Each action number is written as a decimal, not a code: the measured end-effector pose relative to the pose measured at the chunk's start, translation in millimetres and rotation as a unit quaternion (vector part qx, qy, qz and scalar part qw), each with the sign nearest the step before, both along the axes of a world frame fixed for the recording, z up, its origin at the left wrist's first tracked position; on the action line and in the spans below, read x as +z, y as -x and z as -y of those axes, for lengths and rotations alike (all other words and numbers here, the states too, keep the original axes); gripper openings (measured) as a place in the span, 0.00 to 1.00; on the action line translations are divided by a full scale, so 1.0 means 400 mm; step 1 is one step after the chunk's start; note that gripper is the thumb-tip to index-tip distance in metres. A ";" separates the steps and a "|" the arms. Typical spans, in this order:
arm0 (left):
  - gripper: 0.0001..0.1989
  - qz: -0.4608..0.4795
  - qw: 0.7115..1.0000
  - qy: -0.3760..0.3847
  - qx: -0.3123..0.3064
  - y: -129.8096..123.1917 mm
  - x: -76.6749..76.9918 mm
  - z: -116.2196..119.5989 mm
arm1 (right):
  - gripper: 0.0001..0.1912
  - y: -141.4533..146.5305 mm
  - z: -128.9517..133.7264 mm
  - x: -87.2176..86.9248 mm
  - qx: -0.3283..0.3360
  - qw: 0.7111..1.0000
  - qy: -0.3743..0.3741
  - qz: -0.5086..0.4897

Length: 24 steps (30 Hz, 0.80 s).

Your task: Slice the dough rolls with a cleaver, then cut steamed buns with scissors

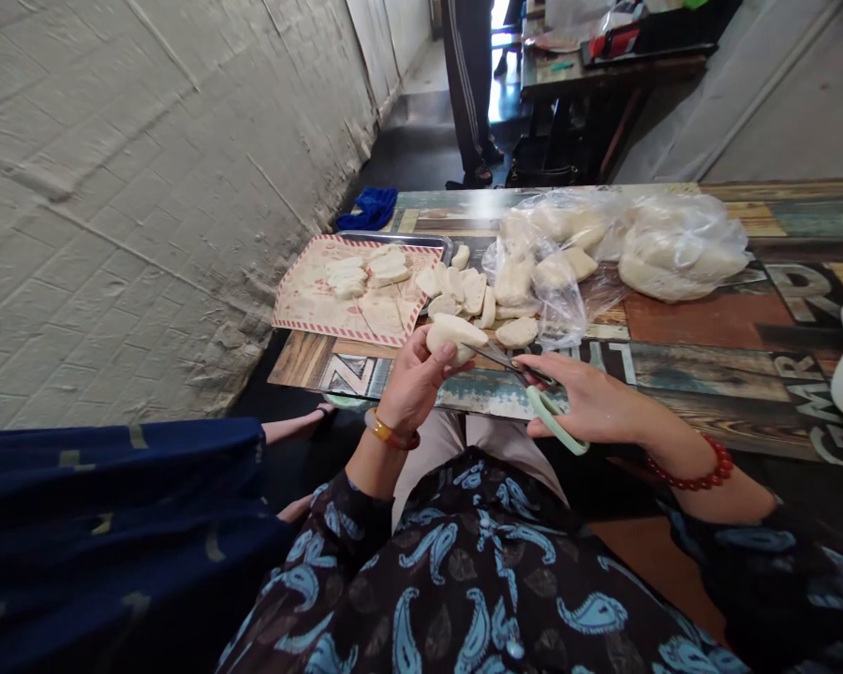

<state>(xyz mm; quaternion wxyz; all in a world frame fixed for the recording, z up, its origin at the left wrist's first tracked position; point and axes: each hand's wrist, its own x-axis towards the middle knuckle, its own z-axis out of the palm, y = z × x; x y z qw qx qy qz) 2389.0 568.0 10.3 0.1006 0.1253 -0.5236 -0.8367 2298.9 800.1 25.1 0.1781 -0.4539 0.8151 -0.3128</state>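
Observation:
My left hand (418,379) holds a pale, flat oval piece of bread (456,335) over the table's front edge. In my right hand (594,398) is a pair of scissors with light green handles (556,421); the blades point left and their tips touch the right end of the bread. Behind my hands, several more pale pieces (467,288) lie in a loose pile on the table. To their left, a tray lined with red-and-white bordered paper (323,309) bears several pieces. Clear plastic bags (562,300) with more bread stand to the right of the pile.
A patterned wooden table (709,328) spans the view. A blue cloth (369,208) lies at its back left, beside a white brick wall (147,187). A person in a dark blue garment (112,534) is at my left. Another person's legs (469,94) stand beyond the table.

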 end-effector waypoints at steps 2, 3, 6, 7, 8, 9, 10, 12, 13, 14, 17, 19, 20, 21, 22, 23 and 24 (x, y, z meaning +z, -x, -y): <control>0.24 0.007 1.000 0.003 -0.003 0.000 0.000 -0.002 | 0.40 0.005 -0.002 -0.002 0.007 1.000 -0.002 0.001; 0.24 0.010 1.000 0.003 -0.004 0.000 0.001 -0.004 | 0.40 0.008 -0.004 -0.003 0.011 1.000 -0.005 0.003; 0.24 0.012 1.000 0.004 -0.007 0.003 0.004 -0.010 | 0.41 0.017 -0.012 -0.009 0.019 1.000 -0.018 0.014; 0.24 0.011 1.000 0.005 -0.009 0.004 0.004 -0.012 | 0.41 0.019 -0.015 -0.011 0.022 0.999 -0.021 0.017; 0.24 0.010 1.000 0.004 -0.010 0.005 0.005 -0.015 | 0.41 0.021 -0.018 -0.013 0.025 0.999 -0.023 0.018; 0.24 0.008 1.000 0.002 -0.012 0.007 0.006 -0.017 | 0.41 0.022 -0.022 -0.015 0.027 0.999 -0.023 0.018; 0.24 0.007 1.000 0.001 -0.013 0.008 0.006 -0.019 | 0.41 0.022 -0.025 -0.017 0.027 0.999 -0.021 0.018; 0.24 0.005 1.000 -0.002 -0.014 0.011 0.005 -0.023 | 0.41 0.021 -0.030 -0.018 0.027 0.999 -0.018 0.016; 0.24 0.003 1.000 -0.004 -0.013 0.013 0.004 -0.025 | 0.41 0.021 -0.031 -0.019 0.026 0.999 -0.017 0.015; 0.24 0.001 1.000 -0.004 -0.011 0.015 0.003 -0.027 | 0.41 0.020 -0.032 -0.018 0.025 0.999 -0.017 0.014; 0.24 -0.002 1.000 -0.006 -0.009 0.020 0.001 -0.031 | 0.39 0.021 -0.031 -0.013 0.027 0.999 -0.024 0.014; 0.24 -0.003 1.000 -0.005 -0.015 0.022 0.000 -0.032 | 0.40 0.023 -0.026 -0.007 0.028 0.999 -0.035 0.018; 0.24 -0.003 1.000 -0.003 -0.018 0.022 -0.001 -0.031 | 0.40 0.024 -0.023 -0.004 0.030 0.998 -0.042 0.022; 0.23 -0.002 1.000 -0.001 -0.020 0.023 -0.002 -0.030 | 0.40 0.026 -0.019 0.000 0.030 0.998 -0.047 0.027; 0.23 -0.002 1.000 0.002 -0.021 0.023 -0.003 -0.028 | 0.40 0.027 -0.016 0.003 0.030 0.998 -0.051 0.033; 0.22 0.000 1.000 0.005 -0.020 0.024 -0.004 -0.026 | 0.40 0.028 -0.013 0.006 0.030 0.997 -0.053 0.040; 0.22 0.002 1.000 0.007 -0.018 0.025 -0.005 -0.024 | 0.40 0.029 -0.010 0.009 0.028 0.997 -0.054 0.047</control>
